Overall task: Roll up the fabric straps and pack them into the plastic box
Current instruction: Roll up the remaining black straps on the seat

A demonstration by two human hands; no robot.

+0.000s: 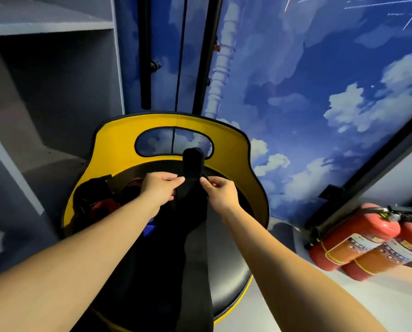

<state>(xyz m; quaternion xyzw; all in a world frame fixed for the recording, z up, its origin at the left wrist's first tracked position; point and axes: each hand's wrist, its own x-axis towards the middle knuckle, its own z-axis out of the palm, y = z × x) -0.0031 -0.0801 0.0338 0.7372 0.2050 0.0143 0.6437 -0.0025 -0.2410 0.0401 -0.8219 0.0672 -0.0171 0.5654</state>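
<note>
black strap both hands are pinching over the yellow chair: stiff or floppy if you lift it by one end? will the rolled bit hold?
Likely floppy: the black strap hangs limp below the left hand and right hand, draping down across the yellow chair. Probably light, since fingertip pinches carry it. The rolled end above the fingers may unroll if released; nothing visible secures it.

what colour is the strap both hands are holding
Black, seen in the head view: the fabric strap pinched by the left hand and right hand.

I have a single wide-angle view, from the head camera. It looks forward and down from close above my outstretched hands, over the yellow-backed chair (pixel 171 125), facing the cloud-painted wall (pixel 320 92); edges bow strongly.
</note>
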